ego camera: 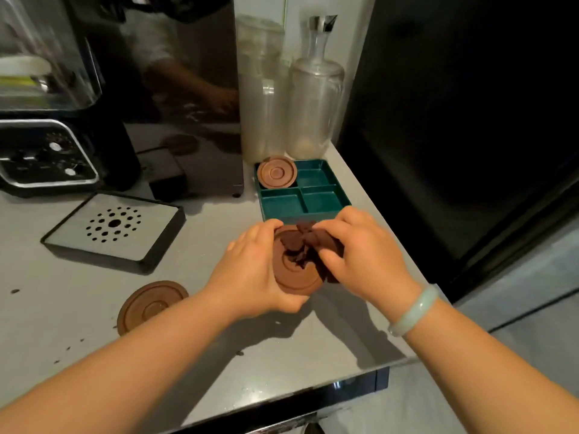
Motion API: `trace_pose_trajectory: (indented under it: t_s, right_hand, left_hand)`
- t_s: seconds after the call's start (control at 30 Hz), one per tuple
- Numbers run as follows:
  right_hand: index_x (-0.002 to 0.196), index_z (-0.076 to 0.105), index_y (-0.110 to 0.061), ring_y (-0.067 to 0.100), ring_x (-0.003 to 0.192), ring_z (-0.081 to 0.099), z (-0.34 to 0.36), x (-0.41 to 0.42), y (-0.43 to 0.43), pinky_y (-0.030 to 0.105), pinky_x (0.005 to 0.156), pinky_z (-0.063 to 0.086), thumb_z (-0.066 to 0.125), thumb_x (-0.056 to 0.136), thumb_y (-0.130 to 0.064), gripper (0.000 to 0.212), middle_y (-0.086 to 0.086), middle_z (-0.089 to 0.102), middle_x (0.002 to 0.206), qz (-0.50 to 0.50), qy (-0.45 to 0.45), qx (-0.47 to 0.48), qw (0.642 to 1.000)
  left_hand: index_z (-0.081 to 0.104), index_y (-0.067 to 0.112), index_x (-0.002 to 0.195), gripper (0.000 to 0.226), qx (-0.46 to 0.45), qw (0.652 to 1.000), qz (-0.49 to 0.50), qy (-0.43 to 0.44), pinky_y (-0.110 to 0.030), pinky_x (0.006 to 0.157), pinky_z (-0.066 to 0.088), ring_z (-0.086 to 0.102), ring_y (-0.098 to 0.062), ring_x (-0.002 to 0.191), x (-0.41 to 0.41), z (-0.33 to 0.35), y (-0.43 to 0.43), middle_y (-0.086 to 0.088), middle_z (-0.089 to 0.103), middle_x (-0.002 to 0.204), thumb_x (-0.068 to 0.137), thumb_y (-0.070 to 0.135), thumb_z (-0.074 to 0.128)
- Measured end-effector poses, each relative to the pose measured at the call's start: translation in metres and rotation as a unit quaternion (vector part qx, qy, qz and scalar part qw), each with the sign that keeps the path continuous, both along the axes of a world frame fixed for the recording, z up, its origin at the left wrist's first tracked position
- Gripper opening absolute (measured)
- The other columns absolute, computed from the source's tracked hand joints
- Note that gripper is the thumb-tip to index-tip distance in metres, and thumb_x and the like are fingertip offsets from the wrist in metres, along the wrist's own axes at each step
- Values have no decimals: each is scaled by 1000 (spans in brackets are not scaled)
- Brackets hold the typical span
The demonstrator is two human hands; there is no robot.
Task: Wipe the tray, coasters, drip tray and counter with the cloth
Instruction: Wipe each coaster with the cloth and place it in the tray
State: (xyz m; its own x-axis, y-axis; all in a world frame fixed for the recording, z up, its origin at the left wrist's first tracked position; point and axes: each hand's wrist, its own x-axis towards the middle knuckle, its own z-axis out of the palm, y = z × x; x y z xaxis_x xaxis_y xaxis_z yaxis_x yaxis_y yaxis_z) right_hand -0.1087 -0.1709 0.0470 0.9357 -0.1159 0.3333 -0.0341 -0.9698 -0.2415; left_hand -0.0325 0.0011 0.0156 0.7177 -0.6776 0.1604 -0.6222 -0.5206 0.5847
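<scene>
Grey tabletop (47, 292) stretches from a row of dark appliances at the back to a tall black cabinet front (470, 120) on the right, with a few dark crumbs scattered over its near-left part.

Above the middle of it, the left hand (253, 274) grips a round brown coaster (294, 278) by its left edge. The fingers curl over the far rim and the thumb holds the near rim, so the ringed face tilts upward. The right hand (360, 258) pinches a crumpled dark brown cloth (308, 244) between thumb and fingers and presses it onto that face, covering the centre and right side. A pale green bangle (413, 311) circles the right wrist. Whether the coaster touches the tabletop I cannot tell.

Just beyond the hands stands a teal tray (319, 200) divided into 4 compartments, and a 2nd coaster (277, 173) sits over its far-left compartment. A 3rd coaster (150, 305) lies flat on the tabletop near the left wrist.

Farther left, the drip tray (116, 228), black-framed with a perforated metal plate, rests on the tabletop apart from the glossy black coffee machine (181, 89) behind it. Right of the machine and behind the teal tray stand 2 clear containers (315, 98). At the far left is an appliance with a knobbed control panel (47, 158).
</scene>
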Motion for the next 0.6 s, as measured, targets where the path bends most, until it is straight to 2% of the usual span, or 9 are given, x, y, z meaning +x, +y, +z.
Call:
trace_pose_trajectory:
  t_s: [0.07,0.17,0.27,0.43,0.53,0.6]
  right_hand:
    - [108,64,-34,21,90,50,3,-10,6,36,67,45,61,81,-31,27,-3,50,88,-12,1,23,1000]
    - [105,66,-36,18,84,51,2,-26,25,31,62,41,63,81,-32,24,-5,50,85,6,9,57,998]
    - [105,67,-34,20,88,52,-4,-27,54,28,63,39,66,76,-29,29,-4,54,89,16,2,47,999]
    - [107,65,-31,22,92,49,1,-19,49,30,64,40,66,78,-29,29,-2,53,91,-69,-16,30,997]
    - [103,67,-31,22,87,53,-1,-32,46,28,61,39,68,74,-29,29,-4,53,88,-49,-12,28,998]
    - [97,68,-32,20,81,56,-2,-34,52,24,57,37,66,66,-32,31,-7,55,84,-12,-2,14,1000]
  left_hand:
    - [36,26,134,105,-11,1000,7,-10,-36,100,41,46,-15,116,5,4,10,10,46,121,43,63,73]
    - [34,26,137,111,-5,999,35,-7,-41,102,41,47,-18,118,11,8,16,5,49,129,41,65,73]
    - [34,26,138,112,33,999,11,-30,-35,100,36,51,-19,116,7,8,19,5,53,128,39,65,67]
    - [37,40,122,91,7,999,-8,-45,-29,86,27,53,-7,102,-1,4,24,23,50,104,42,71,67]
    - [36,36,129,99,14,998,4,-66,-29,90,27,52,-8,107,1,5,24,21,50,111,41,73,64]
    - [28,33,134,106,34,997,4,-71,-28,93,25,50,-11,111,-4,6,18,16,51,121,40,70,61]
